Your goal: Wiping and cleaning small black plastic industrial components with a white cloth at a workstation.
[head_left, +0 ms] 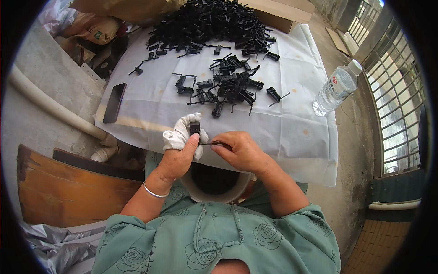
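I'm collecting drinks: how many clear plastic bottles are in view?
1: the clear plastic bottle with a white cap, on the right side of the white plastic sheet. No other shows.

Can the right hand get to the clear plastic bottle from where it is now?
Probably yes: only white sheet seems to lie between the right hand and the clear plastic bottle, though that hand, pinching a thin piece, may need to free itself first.

White-sheeted table (pixel 292 137): black plastic parts (pixel 210 27) beyond the left-hand grip (pixel 180 160), slim dark phone (pixel 114 102) left, clear capped bottle (pixel 335 89) right.
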A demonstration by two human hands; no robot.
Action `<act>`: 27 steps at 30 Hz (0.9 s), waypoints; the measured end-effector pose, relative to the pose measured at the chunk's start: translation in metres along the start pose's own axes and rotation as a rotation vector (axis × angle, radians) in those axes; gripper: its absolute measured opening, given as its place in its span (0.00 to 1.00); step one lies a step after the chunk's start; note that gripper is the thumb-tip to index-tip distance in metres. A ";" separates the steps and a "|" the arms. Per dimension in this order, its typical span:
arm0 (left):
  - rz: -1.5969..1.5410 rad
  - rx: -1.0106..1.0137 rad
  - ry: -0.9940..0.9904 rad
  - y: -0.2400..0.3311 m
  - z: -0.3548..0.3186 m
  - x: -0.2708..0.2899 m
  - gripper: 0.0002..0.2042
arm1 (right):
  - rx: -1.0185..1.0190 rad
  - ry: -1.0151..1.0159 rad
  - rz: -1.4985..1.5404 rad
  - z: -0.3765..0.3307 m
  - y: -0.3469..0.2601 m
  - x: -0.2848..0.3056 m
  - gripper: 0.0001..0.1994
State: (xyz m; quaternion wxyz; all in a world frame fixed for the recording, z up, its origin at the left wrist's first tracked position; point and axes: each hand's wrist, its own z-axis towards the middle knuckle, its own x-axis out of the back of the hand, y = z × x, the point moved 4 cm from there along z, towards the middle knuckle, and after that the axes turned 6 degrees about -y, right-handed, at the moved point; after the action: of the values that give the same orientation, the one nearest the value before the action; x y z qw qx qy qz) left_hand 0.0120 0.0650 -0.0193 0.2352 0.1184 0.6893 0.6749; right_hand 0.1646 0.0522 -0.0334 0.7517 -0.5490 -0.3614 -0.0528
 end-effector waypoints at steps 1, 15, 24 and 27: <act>0.045 0.011 0.023 0.002 0.000 -0.001 0.17 | 0.109 0.080 0.028 0.001 -0.002 0.005 0.07; 0.260 -0.027 -0.123 -0.007 0.000 -0.007 0.13 | 0.093 0.101 0.309 0.005 -0.009 0.002 0.11; 0.745 -0.256 -0.026 0.004 -0.011 -0.011 0.14 | 0.130 0.190 0.233 0.011 -0.019 -0.019 0.11; 0.740 -0.259 0.004 -0.001 -0.016 -0.007 0.13 | 0.125 0.187 0.240 0.016 -0.021 -0.023 0.11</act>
State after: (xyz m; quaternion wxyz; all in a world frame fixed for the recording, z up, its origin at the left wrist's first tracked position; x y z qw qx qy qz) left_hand 0.0103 0.0479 -0.0197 -0.0125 0.3270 0.5096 0.7958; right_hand 0.1297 0.0507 -0.0291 0.8157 -0.5331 -0.2245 0.0092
